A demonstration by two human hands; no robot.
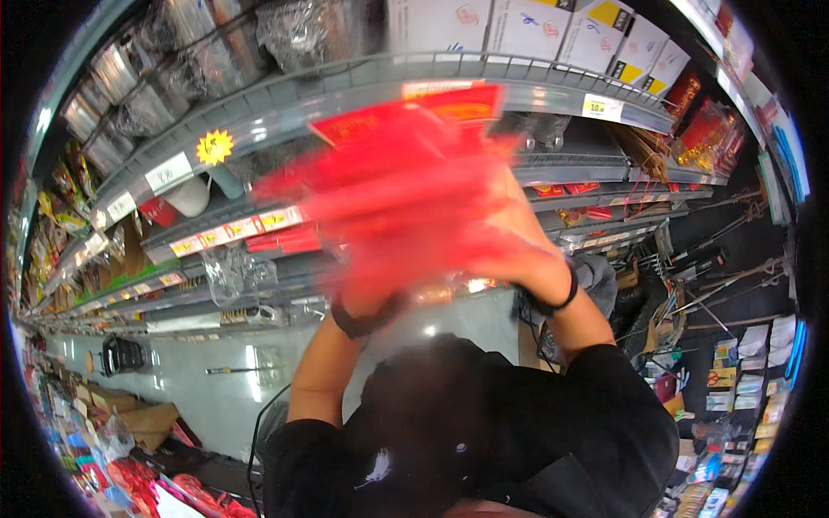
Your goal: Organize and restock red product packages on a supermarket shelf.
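Observation:
A thick bunch of red paper envelopes [406, 194] is held up in front of the shelves, badly smeared by motion. Some envelope corners with gold print stick out at the top. My right hand [522, 246] is closed on the bunch from its right side. At the lower left of the bunch is my left hand [373, 299], also holding it, with its fingers mostly hidden behind the red paper. A dark band circles each wrist.
A wire-fronted shelf [294, 82] carries plastic-wrapped metal containers [207, 65] and white boxes [527, 30]. Red packets [566, 189] lie on a lower shelf at right. A black stool-like object [121, 355] stands on the floor at left, near opened cardboard [147, 425].

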